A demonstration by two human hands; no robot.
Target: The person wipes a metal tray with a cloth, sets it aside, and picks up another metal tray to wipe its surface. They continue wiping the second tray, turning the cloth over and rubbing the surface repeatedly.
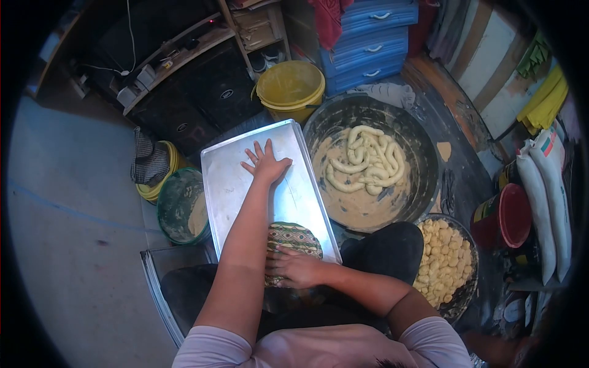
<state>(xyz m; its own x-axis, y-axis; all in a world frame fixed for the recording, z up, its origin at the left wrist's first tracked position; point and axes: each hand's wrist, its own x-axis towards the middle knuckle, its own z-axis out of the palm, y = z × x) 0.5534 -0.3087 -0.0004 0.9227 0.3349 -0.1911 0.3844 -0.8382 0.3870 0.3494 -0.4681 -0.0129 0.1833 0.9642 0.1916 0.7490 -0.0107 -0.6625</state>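
Observation:
A shiny metal baking tray (236, 144) lies across my lap, tilted in the view. My left hand (267, 164) rests on the upper part of the tray, fingers spread and holding nothing. Close to the tray's lower end is a rounded pad of patterned cloth (296, 234) in green, brown and cream. My right hand (296, 268) lies on that cloth with its fingers stretched out. Part of the cloth is hidden beneath the right hand and the left forearm.
A big dark basin (432, 165) holds long dough ropes (377, 156) on flour. Right of my knee, another basin holds many small dough pieces (446, 257). Around me stand a yellow bucket (291, 86), a green tub (178, 211), a red bucket (514, 214) and blue drawers (368, 46).

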